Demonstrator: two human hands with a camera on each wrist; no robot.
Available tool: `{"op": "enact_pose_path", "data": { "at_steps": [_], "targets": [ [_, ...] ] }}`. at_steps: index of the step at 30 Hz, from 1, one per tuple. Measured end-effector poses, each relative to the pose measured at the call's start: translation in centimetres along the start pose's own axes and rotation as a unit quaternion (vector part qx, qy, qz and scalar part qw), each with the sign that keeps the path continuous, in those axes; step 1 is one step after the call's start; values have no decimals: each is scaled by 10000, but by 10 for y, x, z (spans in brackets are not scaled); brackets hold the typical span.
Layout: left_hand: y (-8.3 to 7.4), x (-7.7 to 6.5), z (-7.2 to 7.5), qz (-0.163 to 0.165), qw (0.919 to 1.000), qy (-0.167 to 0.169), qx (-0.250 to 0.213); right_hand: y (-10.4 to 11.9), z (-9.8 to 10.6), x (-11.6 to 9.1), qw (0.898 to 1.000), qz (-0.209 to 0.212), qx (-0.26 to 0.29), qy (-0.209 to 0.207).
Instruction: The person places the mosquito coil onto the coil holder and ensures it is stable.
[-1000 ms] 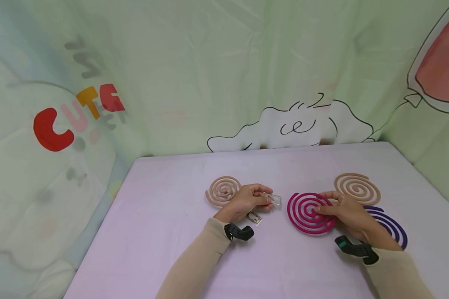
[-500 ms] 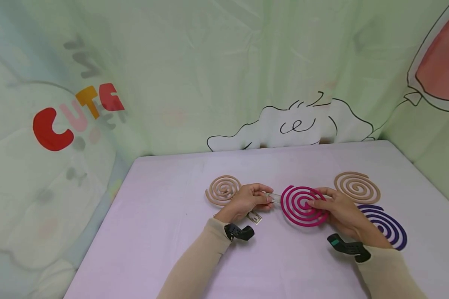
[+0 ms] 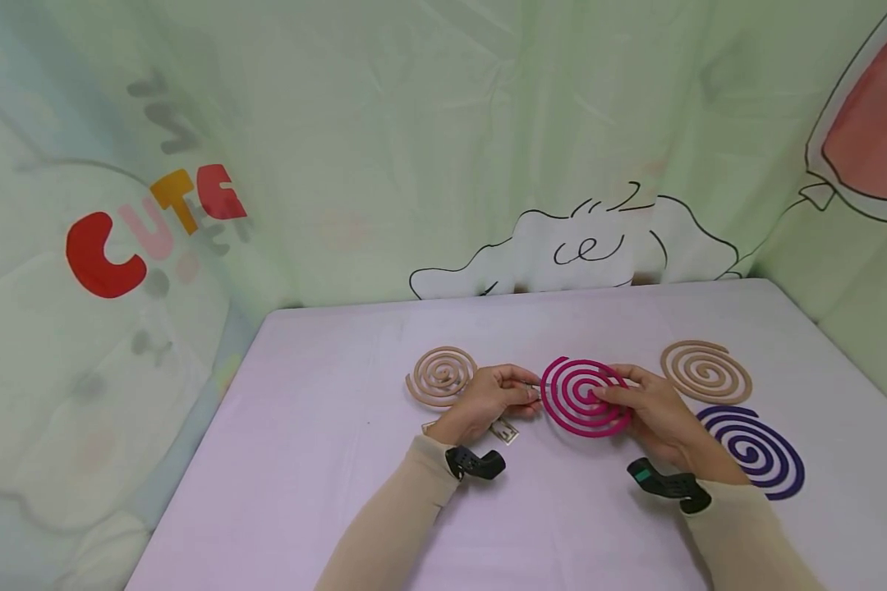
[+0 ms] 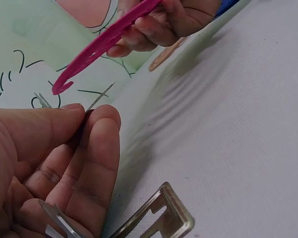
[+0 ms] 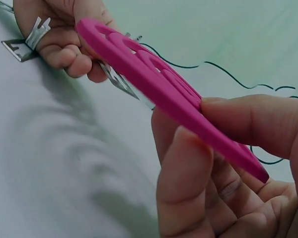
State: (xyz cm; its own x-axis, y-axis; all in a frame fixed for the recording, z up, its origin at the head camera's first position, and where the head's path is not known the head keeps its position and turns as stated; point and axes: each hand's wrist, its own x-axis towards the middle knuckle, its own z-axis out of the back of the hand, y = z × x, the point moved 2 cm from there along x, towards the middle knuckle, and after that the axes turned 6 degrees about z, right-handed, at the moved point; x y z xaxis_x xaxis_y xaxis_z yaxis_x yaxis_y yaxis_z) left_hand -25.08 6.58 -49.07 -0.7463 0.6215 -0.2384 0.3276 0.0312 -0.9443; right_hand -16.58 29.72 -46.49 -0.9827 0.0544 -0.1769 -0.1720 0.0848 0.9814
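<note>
A pink mosquito coil is pinched between the thumb and fingers of my right hand, tilted above the table. My left hand pinches a thin metal coil stand between thumb and index finger, its pointed end sticking out past the fingertips. In the head view the coil's left edge overlaps this stand and lies right at the left fingertips. From the right wrist, the stand shows just behind the coil's lower edge. Another metal coil stand lies on the table below the left hand, partly hidden by it.
A tan coil lies behind the left hand on the pale lilac table. At the right lie another tan coil and a purple coil, partly behind the right forearm. A printed curtain hangs behind.
My right hand has carried the pink coil leftward and slightly up, to the stand in the left hand. The left hand has stayed nearly still. More of the purple coil shows.
</note>
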Motion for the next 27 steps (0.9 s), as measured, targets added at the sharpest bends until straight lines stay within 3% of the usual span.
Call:
{"op": "enact_pose_path", "data": {
  "at_steps": [24,27],
  "targets": [
    [4,2,0,-111,9997,-102,-205,6,-16,2,9937,268,1088,-9],
    [5,3,-1,-108,9997,-116,-190,7,-19,2,9944,239,1030,14]
  ]
}}
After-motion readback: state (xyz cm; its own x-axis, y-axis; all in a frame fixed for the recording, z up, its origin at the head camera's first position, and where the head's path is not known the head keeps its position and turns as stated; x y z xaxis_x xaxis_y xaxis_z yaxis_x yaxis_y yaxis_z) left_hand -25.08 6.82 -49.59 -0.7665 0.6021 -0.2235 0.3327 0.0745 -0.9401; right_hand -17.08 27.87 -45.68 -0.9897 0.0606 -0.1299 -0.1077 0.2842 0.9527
